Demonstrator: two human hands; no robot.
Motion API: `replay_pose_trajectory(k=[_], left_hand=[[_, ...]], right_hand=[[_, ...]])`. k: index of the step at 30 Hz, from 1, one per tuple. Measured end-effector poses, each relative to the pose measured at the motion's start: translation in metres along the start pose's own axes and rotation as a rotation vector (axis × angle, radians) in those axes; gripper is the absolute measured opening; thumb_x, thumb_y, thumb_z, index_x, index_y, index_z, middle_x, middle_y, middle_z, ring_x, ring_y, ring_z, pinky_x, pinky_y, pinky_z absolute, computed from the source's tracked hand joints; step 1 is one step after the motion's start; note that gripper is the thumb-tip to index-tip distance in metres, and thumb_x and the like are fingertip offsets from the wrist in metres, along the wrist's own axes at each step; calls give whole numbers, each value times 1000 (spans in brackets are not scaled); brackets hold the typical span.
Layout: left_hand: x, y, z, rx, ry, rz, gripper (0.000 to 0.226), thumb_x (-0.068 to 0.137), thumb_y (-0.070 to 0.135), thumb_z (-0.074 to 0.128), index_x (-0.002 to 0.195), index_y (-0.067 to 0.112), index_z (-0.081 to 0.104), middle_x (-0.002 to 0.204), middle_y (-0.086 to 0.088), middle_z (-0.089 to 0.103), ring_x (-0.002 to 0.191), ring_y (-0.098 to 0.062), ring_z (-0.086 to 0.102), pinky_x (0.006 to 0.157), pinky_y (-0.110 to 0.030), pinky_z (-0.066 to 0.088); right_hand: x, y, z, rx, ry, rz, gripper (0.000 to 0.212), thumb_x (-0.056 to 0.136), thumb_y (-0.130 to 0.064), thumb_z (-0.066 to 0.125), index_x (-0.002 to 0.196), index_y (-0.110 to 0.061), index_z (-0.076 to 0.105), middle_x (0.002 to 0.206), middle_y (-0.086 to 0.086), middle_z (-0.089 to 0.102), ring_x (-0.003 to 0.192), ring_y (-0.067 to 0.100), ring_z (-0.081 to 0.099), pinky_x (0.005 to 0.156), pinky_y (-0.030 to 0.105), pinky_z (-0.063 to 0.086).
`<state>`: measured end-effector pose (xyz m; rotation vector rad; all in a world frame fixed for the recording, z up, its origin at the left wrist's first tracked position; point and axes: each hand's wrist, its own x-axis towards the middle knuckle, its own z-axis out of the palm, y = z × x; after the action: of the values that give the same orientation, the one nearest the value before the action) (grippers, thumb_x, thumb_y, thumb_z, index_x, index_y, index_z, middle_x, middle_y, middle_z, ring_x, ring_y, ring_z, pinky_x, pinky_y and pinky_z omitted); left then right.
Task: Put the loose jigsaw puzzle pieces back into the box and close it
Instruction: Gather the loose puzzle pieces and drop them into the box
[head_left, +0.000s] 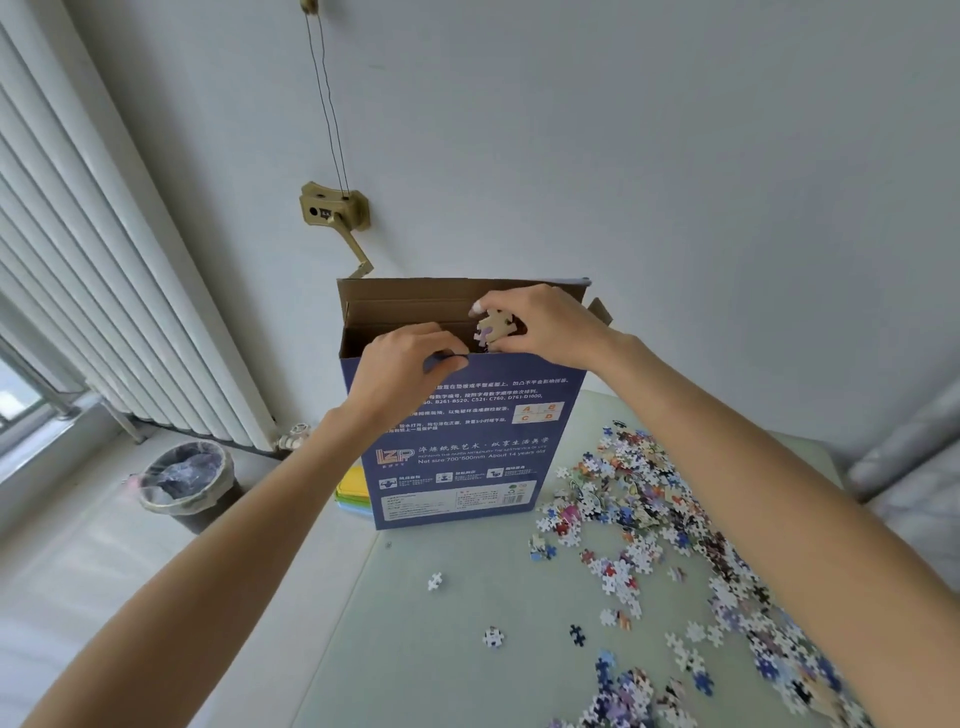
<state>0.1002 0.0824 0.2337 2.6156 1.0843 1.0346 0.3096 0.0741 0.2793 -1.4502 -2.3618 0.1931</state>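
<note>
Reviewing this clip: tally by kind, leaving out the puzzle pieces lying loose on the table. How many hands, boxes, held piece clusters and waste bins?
Hands: 2, the left hand gripping the box's front edge, the right hand holding pieces
Boxes: 1, the blue puzzle box, upright and open
Held piece clusters: 1, the pieces over the opening
Waste bins: 1, the bin
Total: 5

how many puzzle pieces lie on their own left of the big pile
3. One white piece lies nearest the box, one pale piece nearer the camera, one dark blue piece to its right. The arms may hide others.
</note>
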Motion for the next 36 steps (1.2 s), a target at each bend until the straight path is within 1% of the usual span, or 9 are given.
replay_pose_trajectory(k=[5,12,15,17,21,23,27,31,36], left_hand=[[-11,-2,-5,-9,-17,-38,10,86,23,65,93,22,71,91,8,68,81,-9,62,67,-28,51],[-14,-1,-6,9,-33,-40,14,87,19,63,100,20,69,97,5,68,82,-12,64,71,-32,54],[-14,1,-7,23,-26,-39,15,88,18,62,102,20,69,98,4,68,82,-13,64,70,-31,54],[-15,2,-7,72,-17,-37,17,88,20,61,104,21,68,98,4,68,85,-15,63,68,-29,52],[-14,-1,-3,106,0,-79,20,90,15,58,108,20,66,100,1,68,91,-18,62,71,-31,52],[-14,-1,1,56,14,-103,20,90,11,58,107,17,67,100,-1,69,91,-19,63,74,-29,50],[-12,2,8,16,53,-126,19,89,7,58,104,14,68,98,-5,69,88,-21,62,79,-32,49],[-8,3,9,3,60,-157,20,90,7,57,105,14,68,100,-5,69,90,-22,61,82,-35,50],[-7,10,11,28,9,-129,22,91,10,56,110,16,67,105,-3,68,93,-18,61,79,-26,47]], right_hand=[[-4,-8,6,-21,19,36,28,87,-32,63,107,-14,66,103,1,67,91,17,60,79,40,49],[-11,-16,6,-69,120,78,22,92,-19,55,107,-13,69,108,1,69,100,17,63,85,32,49],[-15,-17,5,-112,170,115,23,94,-22,53,109,-14,68,105,1,70,94,17,65,67,16,41],[-20,-19,7,-117,213,113,25,96,-26,49,111,-16,67,102,1,71,87,16,65,59,14,38],[-34,-21,17,-132,233,111,25,95,-27,50,110,-17,66,106,0,69,97,18,62,78,34,52],[-39,-18,22,-163,231,155,24,94,-25,52,112,-17,65,110,0,68,102,18,59,82,33,47],[-45,-12,30,-108,256,255,23,95,-25,50,109,-15,65,109,1,68,98,18,61,71,21,40],[-43,-13,29,-134,291,272,23,95,-25,50,108,-16,66,108,0,69,97,18,62,73,22,41],[-51,-8,30,-128,290,279,22,94,-26,51,107,-15,65,108,1,68,96,18,63,70,19,39]])
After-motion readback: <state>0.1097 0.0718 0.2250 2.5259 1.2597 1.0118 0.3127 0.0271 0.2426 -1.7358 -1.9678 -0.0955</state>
